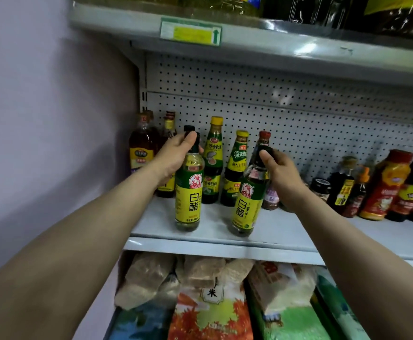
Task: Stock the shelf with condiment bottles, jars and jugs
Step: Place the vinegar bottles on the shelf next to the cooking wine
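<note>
**Op:** I'm logging contents first. Two white vinegar bottles are standing at the front of the middle shelf (274, 231): the left vinegar bottle (188, 192) and the right vinegar bottle (248, 200), both clear glass with yellow-green labels and black caps, the liquid looking colourless.

**Obs:** And behind them?

**Op:** I'm seeing two oyster sauce bottles with yellow caps (212, 160), a red-capped dark bottle (263, 139) partly hidden, and amber oil bottles (142, 143) crowding the left corner. Dark soy-type bottles and an orange-red bottle (387, 185) are lining the right stretch.

**Obs:** Hands?

**Op:** The left hand (176, 155) is wrapping its fingers round the left vinegar bottle's neck, thumb lying just under the cap. The right hand (280, 168) is pinching the right vinegar bottle at its cap and neck; that bottle is tilting left at the top. Both forearms are reaching up and in. I can't tell whether either base is fully seated on the shelf.

**Obs:** Room?

**Op:** Both bottles are sitting near the shelf's front lip. Bare shelf is showing between them and to the right of the right one. The upper shelf (249, 42) is hanging well above the caps. Bagged rice (212, 312) is filling the lower tier.
</note>
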Motion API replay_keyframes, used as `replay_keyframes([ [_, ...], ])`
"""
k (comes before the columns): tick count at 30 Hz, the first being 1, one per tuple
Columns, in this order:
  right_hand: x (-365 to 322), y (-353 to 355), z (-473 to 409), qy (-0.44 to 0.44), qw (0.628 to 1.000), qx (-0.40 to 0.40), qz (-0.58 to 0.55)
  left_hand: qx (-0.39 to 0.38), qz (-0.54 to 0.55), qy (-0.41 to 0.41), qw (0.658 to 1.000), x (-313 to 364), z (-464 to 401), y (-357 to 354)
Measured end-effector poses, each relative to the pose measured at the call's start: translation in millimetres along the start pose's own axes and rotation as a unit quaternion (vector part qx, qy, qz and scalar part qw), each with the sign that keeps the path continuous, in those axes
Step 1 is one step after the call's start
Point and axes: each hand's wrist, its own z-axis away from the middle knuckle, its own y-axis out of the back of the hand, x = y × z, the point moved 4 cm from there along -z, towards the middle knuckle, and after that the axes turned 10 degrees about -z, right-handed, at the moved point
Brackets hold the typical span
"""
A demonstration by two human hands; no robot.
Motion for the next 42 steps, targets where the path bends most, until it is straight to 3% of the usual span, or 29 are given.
replay_keyframes([
  [9,15.1,-8.0,-16.7,-0.001,0.999,0.019,-0.043,-0.039,-0.041,0.007,0.998,-25.9,-33.8,3.7],
  [16,45.2,-10.4,6.7,0.0,0.998,0.02,-0.056,-0.101,0.001,0.021,0.995,-39.2,-41.0,12.3],
  [22,81.8,5.4,37.1,-0.026,1.0,-0.002,-0.009,-0.029,-0.063,0.051,0.996,-81.7,-25.1,19.0],
  [26,107.9,10.5,47.4,-0.064,0.997,-0.003,0.038,-0.039,-0.107,0.04,0.993,-101.4,-12.3,22.3],
  [33,118.9,-5.1,40.4,-0.071,0.996,0.006,0.048,-0.013,-0.223,0.013,0.975,-91.8,-25.0,29.8],
  [42,125.3,-42.7,39.4,-0.072,0.996,-0.021,0.042,-0.003,-0.236,0.046,0.971,-87.6,-28.5,28.4],
])
